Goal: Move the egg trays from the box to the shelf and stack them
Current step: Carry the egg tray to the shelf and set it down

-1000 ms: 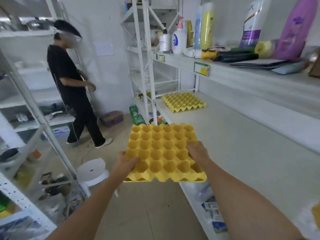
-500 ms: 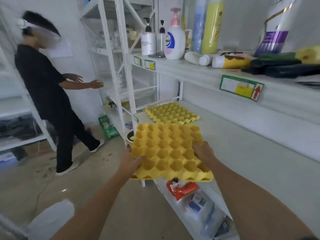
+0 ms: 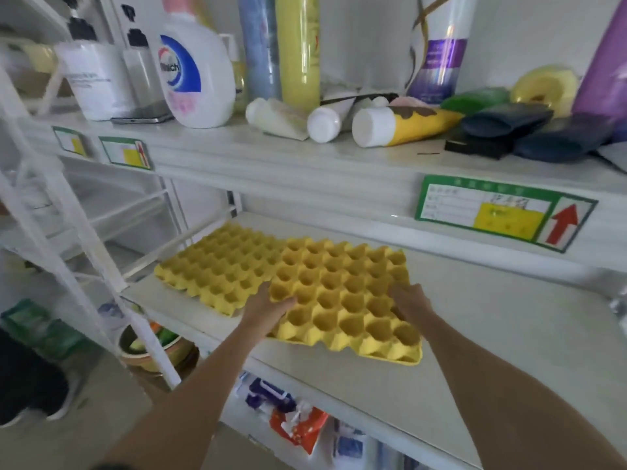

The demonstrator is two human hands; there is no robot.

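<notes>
Yellow moulded-pulp egg tray (image 3: 342, 300) is being pinched by left hand (image 3: 268, 308) and right hand (image 3: 412, 300), overlapping the right edge of the matching shelved tray (image 3: 220, 266), which lies leftward.

Both arms reach forward, left hand (image 3: 268, 308) and right hand (image 3: 409, 298) gripping.

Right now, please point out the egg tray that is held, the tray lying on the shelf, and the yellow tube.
held egg tray (image 3: 342, 296): head view, a middle cup.
shelf tray (image 3: 224, 262): head view, central cups.
yellow tube (image 3: 417, 125): head view, its body.

Held egg tray (image 3: 342, 296) now over the shelf (image 3: 475, 334), overlapping the resting tray (image 3: 217, 262).
</notes>
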